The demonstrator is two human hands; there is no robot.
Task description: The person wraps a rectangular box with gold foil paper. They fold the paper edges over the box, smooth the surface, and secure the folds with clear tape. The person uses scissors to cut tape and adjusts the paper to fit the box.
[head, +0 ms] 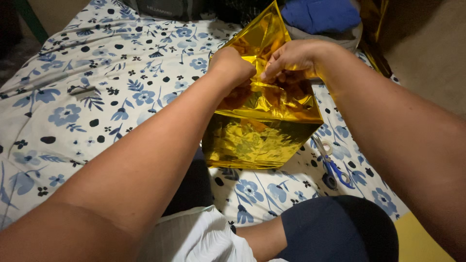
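Gold foil parcel [259, 138] stands on the floral bed [97, 97]. Left hand [232, 65] and right hand [291, 59] pinch its top folds. Blue-handled scissors [332, 165] lie at 4 o'clock.

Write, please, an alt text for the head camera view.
Both hands, left hand and right hand, pinch the top of a box wrapped in shiny gold foil on a blue-flowered bedsheet. Blue-handled scissors lie beside the box.

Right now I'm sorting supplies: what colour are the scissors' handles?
Blue; the scissors lie on the floral sheet, seen in the head view.
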